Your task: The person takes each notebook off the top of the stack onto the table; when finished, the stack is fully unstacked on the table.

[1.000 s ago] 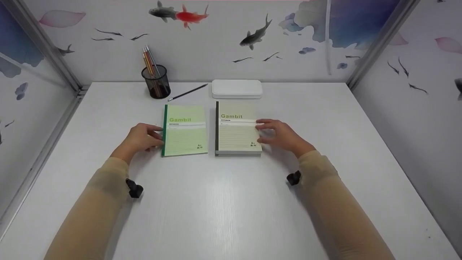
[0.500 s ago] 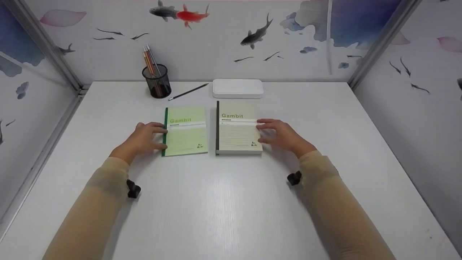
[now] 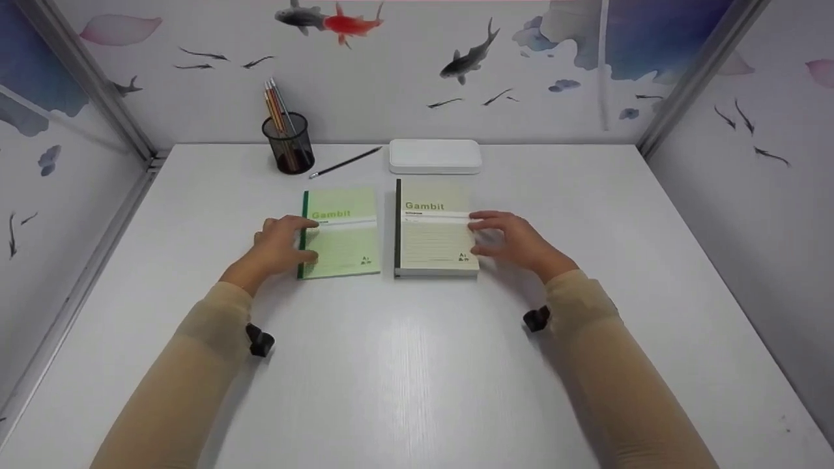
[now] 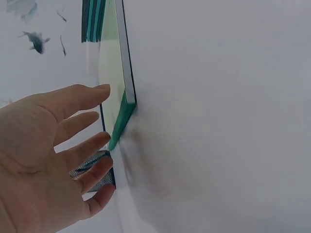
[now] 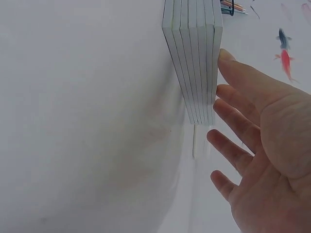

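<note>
A thin green notebook [image 3: 345, 244] with a dark green spine lies flat on the white table. My left hand [image 3: 277, 244] is at its spine side, thumb and forefinger reaching over the cover's left edge. In the left wrist view its fingers [image 4: 87, 145] are spread and loosely bent, with no hold on the notebook. To the right lies a stack of several cream notebooks [image 3: 436, 241] with a dark spine. My right hand [image 3: 518, 241] is at the stack's right edge, fingertips at or just over it. In the right wrist view the fingers [image 5: 238, 150] are relaxed beside the page edges.
Behind the notebooks a black mesh pen holder [image 3: 291, 146] contains several pencils. A dark pencil [image 3: 345, 163] lies slanted beside it. A white case [image 3: 434, 156] lies behind the stack. Patterned panels [image 3: 365, 85] border the table [image 3: 391, 378] at the back and sides.
My left hand has shifted right, its thumb and forefinger passing from the green spine to over the cover. My right hand stays at the stack. The head view has shifted slightly.
</note>
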Tool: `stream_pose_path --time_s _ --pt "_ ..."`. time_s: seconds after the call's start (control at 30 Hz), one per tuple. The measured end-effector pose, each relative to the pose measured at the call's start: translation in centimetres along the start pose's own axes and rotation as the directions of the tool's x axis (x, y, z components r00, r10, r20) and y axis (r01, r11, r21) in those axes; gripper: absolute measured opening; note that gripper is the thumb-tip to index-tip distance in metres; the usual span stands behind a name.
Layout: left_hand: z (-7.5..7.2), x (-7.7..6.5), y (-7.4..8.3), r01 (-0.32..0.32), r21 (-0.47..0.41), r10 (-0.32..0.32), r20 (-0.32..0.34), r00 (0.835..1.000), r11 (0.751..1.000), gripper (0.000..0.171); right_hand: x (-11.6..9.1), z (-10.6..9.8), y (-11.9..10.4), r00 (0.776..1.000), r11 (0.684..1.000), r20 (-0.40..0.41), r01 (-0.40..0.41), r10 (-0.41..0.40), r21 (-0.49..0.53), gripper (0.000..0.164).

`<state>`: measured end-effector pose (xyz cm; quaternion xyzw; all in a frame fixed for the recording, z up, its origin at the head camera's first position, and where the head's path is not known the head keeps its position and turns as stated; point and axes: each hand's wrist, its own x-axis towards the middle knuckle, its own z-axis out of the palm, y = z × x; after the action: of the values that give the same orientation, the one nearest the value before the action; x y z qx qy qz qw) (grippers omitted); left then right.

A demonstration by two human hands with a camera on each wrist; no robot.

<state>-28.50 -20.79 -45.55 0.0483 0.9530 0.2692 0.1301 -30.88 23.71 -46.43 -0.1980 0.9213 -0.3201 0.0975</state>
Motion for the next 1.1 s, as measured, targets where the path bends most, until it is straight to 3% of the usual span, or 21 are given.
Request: stream_pose_path --time_s 0.17,0.37,0.57,0.83,1.1 --pt "1.5 0.0 2.2 -0.041 -0.096 0.04 -0.021 0.999 0.995 0.053 0.0 0.0 -0.2 1.0 1.0 0.009 0.017 -0.017 -0.011 0.053" --pt "3.1 0.4 5.4 -0.093 -0.214 0.101 0.025 0.995 0.972 0.045 0.2 -0.1 -0.2 1.0 1.0 0.003 0.0 0.0 0.0 0.053" --pt "4.7 1.2 8.1 -0.102 -0.314 0.129 0.065 0.989 0.944 0.046 0.3 -0.2 -0.2 1.0 1.0 0.009 -0.017 0.017 0.007 0.053" --pt "6.4 2.1 10.4 0.001 -0.471 0.057 0.109 0.992 0.882 0.052 0.1 -0.1 -0.3 0.999 0.999 0.022 -0.044 0.044 0.019 0.054" --pt "7.0 2.5 10.6 0.062 -0.53 -0.02 0.085 0.996 0.846 0.052 0.0 0.0 -0.2 1.0 1.0 0.014 -0.013 0.012 0.014 0.053"
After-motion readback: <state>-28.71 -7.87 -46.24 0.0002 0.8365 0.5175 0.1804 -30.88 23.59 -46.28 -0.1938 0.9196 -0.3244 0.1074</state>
